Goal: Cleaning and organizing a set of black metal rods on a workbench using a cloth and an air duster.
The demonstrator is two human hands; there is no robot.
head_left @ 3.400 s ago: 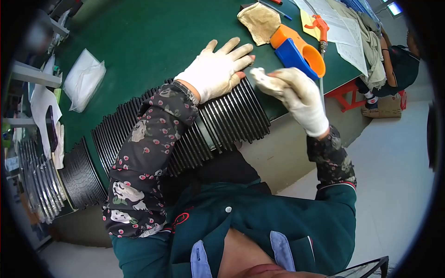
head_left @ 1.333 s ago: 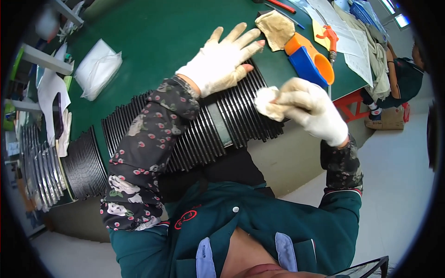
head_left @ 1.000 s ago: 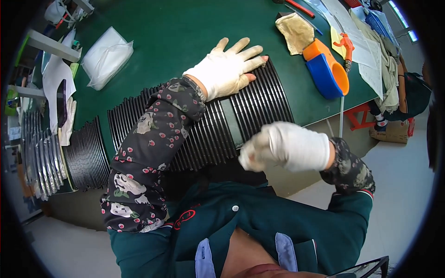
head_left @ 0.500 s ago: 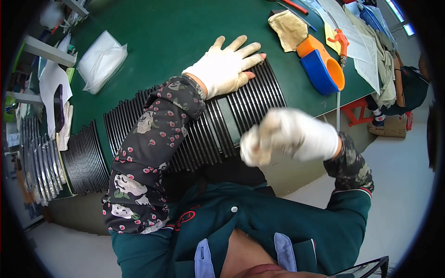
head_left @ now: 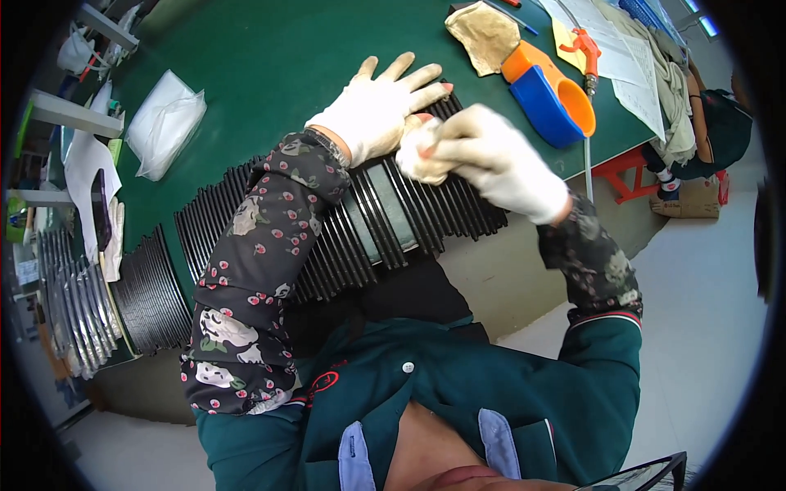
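Thin black rods (head_left: 467, 206) lie side by side in a wide row along the table's near edge. My left hand (head_left: 372, 114), in a white glove with bare fingertips showing, rests flat across their far ends with its fingers spread. In my right hand (head_left: 499, 164), also gloved, is a bunched white cloth (head_left: 419, 159), pinched between bent fingers. The cloth presses on or just over the rods, close beside my left hand. Part of the row is hidden under my left forearm in its flowered sleeve. A pale strip shows through gaps between some rods.
To the right stand a blue-and-orange holder (head_left: 550, 110), a tan cloth (head_left: 485, 37) and an orange air gun (head_left: 583, 53) near papers. A clear plastic bag (head_left: 166, 123) lies on the left. More black rods (head_left: 150, 295) and plastic-wrapped rods (head_left: 78, 303) are at far left. Another person sits at far right.
My right hand with the cloth has moved left and away from my body, down to the rods beside my left hand. Some rods at the right end have shifted towards me.
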